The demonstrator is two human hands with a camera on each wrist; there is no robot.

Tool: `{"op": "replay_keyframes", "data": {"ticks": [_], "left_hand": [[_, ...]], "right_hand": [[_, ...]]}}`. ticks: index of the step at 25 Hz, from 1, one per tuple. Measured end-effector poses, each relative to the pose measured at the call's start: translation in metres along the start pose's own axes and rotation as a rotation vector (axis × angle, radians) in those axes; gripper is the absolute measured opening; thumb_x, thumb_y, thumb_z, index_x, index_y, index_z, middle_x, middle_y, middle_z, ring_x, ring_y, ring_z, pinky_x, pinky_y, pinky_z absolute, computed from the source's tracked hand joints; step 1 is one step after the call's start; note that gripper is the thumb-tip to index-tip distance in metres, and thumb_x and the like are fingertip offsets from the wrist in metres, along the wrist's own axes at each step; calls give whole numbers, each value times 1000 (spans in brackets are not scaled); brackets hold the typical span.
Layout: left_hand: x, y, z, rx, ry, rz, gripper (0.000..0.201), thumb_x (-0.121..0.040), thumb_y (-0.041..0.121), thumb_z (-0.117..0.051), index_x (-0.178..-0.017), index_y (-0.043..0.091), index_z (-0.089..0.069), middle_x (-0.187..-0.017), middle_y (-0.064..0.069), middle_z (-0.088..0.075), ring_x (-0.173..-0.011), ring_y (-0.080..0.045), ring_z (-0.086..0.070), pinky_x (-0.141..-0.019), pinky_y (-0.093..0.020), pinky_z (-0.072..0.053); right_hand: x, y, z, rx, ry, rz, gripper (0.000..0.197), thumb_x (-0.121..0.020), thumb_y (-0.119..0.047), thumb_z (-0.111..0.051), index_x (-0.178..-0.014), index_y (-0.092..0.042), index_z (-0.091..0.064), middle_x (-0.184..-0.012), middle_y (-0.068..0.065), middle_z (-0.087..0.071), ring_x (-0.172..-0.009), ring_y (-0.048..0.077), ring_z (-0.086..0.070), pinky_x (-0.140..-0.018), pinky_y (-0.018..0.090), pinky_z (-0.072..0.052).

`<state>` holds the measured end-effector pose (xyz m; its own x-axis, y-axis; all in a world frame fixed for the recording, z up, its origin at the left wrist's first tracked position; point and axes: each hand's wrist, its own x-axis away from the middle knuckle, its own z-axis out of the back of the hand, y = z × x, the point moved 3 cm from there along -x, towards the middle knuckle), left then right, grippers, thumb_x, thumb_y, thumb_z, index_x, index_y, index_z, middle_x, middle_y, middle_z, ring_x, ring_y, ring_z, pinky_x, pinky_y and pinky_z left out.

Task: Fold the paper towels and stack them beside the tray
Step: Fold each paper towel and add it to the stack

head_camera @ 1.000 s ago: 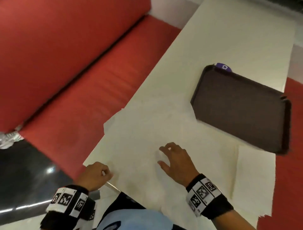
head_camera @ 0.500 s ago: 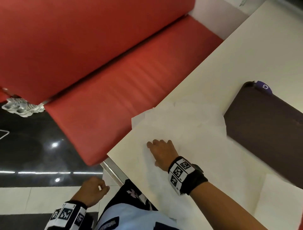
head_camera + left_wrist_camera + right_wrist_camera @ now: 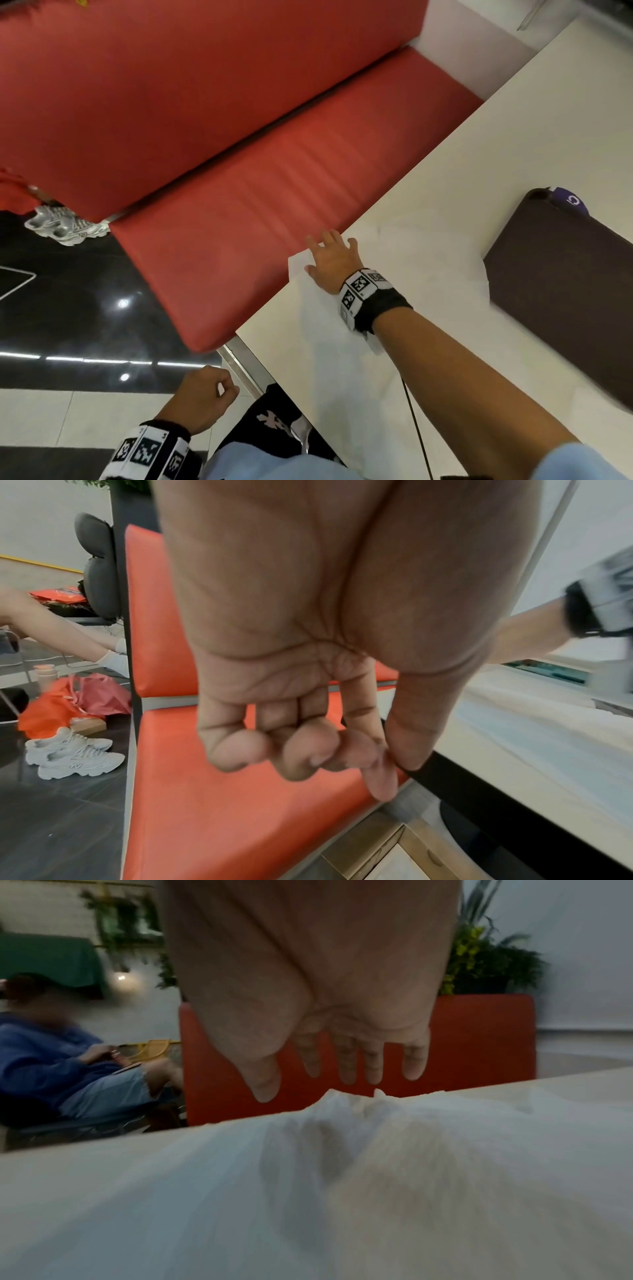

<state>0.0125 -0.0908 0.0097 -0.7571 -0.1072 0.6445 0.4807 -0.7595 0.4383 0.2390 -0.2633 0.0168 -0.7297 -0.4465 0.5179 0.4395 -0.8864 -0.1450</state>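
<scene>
A white paper towel [image 3: 342,359] lies spread on the white table [image 3: 513,120], left of the dark brown tray [image 3: 565,291]. My right hand [image 3: 330,253] lies on the towel's far-left corner at the table edge, fingers straight and spread. In the right wrist view the right hand [image 3: 339,1069] has its fingertips past the towel's [image 3: 342,1177] bunched edge. My left hand [image 3: 209,394] hangs off the table below its near edge. In the left wrist view the left hand [image 3: 308,750] is curled, thumb against forefinger, holding nothing.
A red bench [image 3: 274,171] runs along the table's left side. White sneakers [image 3: 61,226] sit on the dark floor. A purple item [image 3: 570,200] peeks from behind the tray. A thin black cable [image 3: 414,428] crosses the towel's near part. A seated person [image 3: 51,1056] is beyond the table.
My right hand has slid from the towel's middle to its far-left corner at the table edge. The left hand has dropped away from the table edge. The head view has swung left.
</scene>
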Motion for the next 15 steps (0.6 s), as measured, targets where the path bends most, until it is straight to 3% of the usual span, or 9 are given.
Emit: {"op": "replay_keyframes", "data": {"ticks": [3,6,10,13,15], "left_hand": [[7,-1,3,-5,26,-14,29,-87,27,-60,-60,26,-49,-65,11,-51,-63,-4,-47,-65,-12,-30],[8,-12,10,-3,54,31,24,-86,25,-61,-63,23,-54,-61,11,-51,-57,-3,-48,-57,-10,-32],[4,-20,14,2,62,62,30,-85,23,-64,-58,21,-53,-57,8,-53,-56,-5,-49,-55,-10,-33],[-2,-13,19,-28,60,51,28,-86,25,-62,-61,15,-57,-60,7,-56,-61,-6,-54,-55,-11,-32],[-5,-3,26,-6,59,34,26,-85,23,-63,-60,21,-60,-60,8,-59,-61,-7,-56,-55,-15,-35]], "right_hand": [[-38,6,4,2,-181,-110,56,-96,-43,-40,-144,-16,-27,-151,8,-30,-143,32,-16,-113,59,-9],[-50,7,12,-112,-203,-104,33,-91,-32,-53,-122,-20,-51,-135,7,-48,-133,28,-36,-113,58,-8],[-18,5,53,-357,116,109,6,-85,-24,-60,-89,-28,-62,-102,-8,-65,-110,19,-54,-105,48,-26],[33,26,88,-636,467,229,3,-84,-22,-64,-83,-20,-64,-83,-12,-67,-87,6,-62,-93,34,-42],[72,47,111,-799,705,233,5,-86,-17,-65,-83,-13,-63,-78,-16,-62,-78,-4,-59,-82,18,-46]]}}
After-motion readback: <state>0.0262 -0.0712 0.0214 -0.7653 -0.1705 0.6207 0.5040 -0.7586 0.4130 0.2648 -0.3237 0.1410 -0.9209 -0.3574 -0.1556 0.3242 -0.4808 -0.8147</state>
